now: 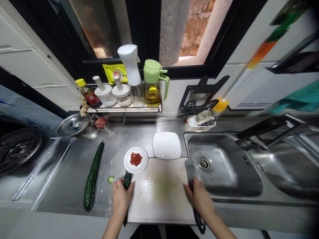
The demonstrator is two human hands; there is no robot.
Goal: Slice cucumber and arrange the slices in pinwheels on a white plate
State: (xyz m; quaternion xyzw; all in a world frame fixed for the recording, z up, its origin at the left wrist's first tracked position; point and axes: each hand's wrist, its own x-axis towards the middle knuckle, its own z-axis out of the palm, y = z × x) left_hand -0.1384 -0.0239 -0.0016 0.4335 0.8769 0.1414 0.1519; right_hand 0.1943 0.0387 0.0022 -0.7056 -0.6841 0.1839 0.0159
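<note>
My left hand [121, 196] is closed round a dark green cucumber [128, 179] at the left edge of the white cutting board [159, 196]. My right hand [199, 196] grips the black handle of a cleaver [190, 169], whose blade lies at the board's right edge, next to the sink. A second, whole cucumber [92, 176] lies on the steel counter to the left. A cut cucumber end [111, 179] sits between the two. A small round white plate [136, 160] with chopped red pieces stands just behind the board, beside an empty square white plate [166, 145].
A steel sink [224, 169] with a tap [264, 132] lies to the right. At the back, a rack [129, 108] holds oil bottles and seasoning jars. A pot lid [74, 124] and a stove burner [17, 149] are at the left. A small dish [200, 122] stands behind the sink.
</note>
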